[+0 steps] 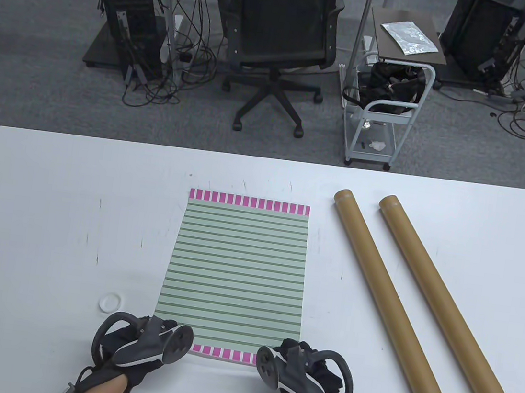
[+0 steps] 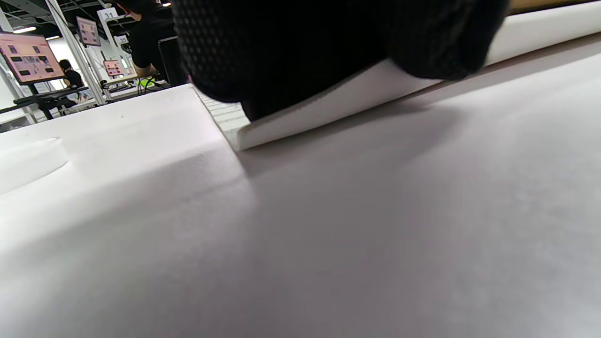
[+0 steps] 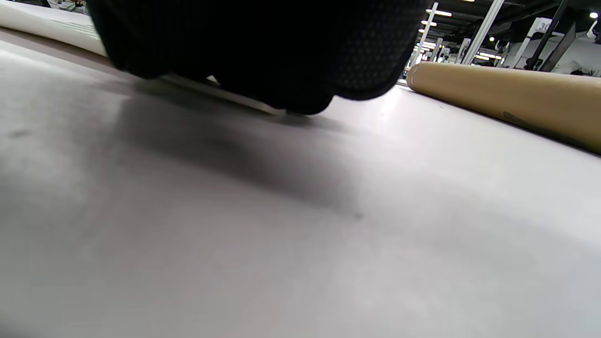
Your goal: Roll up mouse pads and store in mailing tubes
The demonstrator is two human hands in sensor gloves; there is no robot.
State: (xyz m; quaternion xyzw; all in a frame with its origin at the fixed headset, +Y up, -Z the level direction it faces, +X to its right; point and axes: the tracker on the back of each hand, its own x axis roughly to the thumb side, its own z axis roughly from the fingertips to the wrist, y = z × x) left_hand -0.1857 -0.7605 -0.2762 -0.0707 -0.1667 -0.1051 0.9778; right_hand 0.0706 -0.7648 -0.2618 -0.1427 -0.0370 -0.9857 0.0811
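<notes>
At the near edge of the mouse pad [image 1: 234, 275], left hand [image 1: 139, 344] on the near-left corner, right hand [image 1: 302, 368] on the near-right one. Fingers [image 2: 328, 42] laid over the lifted white edge in the left wrist view; curled round it or merely pressing, cannot tell, for either hand. Placed at both corners, probably to start an even roll away from the body. Pad otherwise flat on the counter [image 1: 46, 226], striped face up. Right of the pad, two cardboard tubes [image 1: 386, 302] lying side by side, handy for loading. Left of the pad's near corner, a small white ring [image 1: 109, 303].
</notes>
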